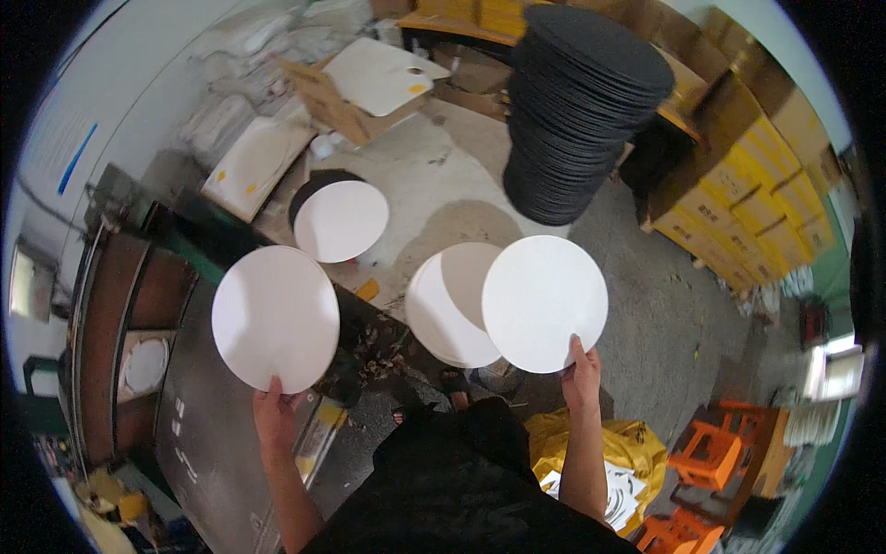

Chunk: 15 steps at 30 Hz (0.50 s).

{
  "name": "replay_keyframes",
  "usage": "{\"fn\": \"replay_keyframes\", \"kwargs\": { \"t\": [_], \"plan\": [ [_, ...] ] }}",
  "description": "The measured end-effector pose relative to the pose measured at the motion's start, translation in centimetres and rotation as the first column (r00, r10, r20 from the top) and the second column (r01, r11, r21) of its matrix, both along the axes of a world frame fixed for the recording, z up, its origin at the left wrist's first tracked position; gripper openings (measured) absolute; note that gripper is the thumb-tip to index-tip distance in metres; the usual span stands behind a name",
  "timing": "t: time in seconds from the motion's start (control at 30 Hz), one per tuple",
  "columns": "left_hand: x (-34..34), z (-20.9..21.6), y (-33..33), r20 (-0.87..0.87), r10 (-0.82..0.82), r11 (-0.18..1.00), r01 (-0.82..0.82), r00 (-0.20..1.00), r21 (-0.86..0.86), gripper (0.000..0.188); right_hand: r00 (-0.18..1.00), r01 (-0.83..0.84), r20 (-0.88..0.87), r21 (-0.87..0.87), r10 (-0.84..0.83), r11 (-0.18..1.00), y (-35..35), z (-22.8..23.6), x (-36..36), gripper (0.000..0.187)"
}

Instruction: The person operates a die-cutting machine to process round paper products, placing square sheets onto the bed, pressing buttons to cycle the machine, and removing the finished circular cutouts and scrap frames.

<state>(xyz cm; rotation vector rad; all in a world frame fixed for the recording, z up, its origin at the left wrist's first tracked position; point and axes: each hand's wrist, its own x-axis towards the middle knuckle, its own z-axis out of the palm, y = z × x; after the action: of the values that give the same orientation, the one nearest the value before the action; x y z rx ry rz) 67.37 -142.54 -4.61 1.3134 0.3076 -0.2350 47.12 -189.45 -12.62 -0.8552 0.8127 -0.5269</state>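
Note:
My left hand (277,406) grips the near edge of a white round disc (276,319), thumb on top, held over the dark machine table. In my right hand (581,374) is a second white disc (545,303), also pinched at its near edge with the thumb on top. Partly beneath that disc in view lies a stack of white discs (448,309), shaded on its right side. Farther off, another white disc (341,222) rests on a black round piece (309,189). My fingers under both held discs are mostly hidden.
A tall stack of black round sheets (577,120) stands ahead. Yellow-taped cartons (748,203) are piled at right. A dark metal machine (221,443) is at left. Near my right arm sit a yellow sack (646,448) with white scraps and orange stools (711,452).

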Motion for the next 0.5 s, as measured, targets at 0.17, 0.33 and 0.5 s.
{"fn": "replay_keyframes", "kwargs": {
  "t": [0.17, 0.33, 0.5],
  "plan": [
    [-2.3, -1.8, 3.5, -0.015, 0.165, 0.982, -0.165, 0.986, -0.093, 0.033, 0.954, -0.278, -0.119, -0.028, 0.273, 0.96, 1.9, 0.3, 6.6, 0.028],
    [-4.7, -3.2, 2.8, -0.064, 0.163, 0.971, -0.172, 0.985, -0.168, 0.031, 0.798, -0.518, -0.376, -0.027, 0.472, 0.855, 2.4, -1.8, 9.5, 0.038],
    [-5.5, -3.5, 3.3, -0.05, 0.139, 0.965, -0.147, 0.989, -0.216, 0.029, 0.756, -0.53, -0.51, -0.107, 0.411, 0.841, 2.2, -4.3, 10.6, 0.04]
  ]
}}
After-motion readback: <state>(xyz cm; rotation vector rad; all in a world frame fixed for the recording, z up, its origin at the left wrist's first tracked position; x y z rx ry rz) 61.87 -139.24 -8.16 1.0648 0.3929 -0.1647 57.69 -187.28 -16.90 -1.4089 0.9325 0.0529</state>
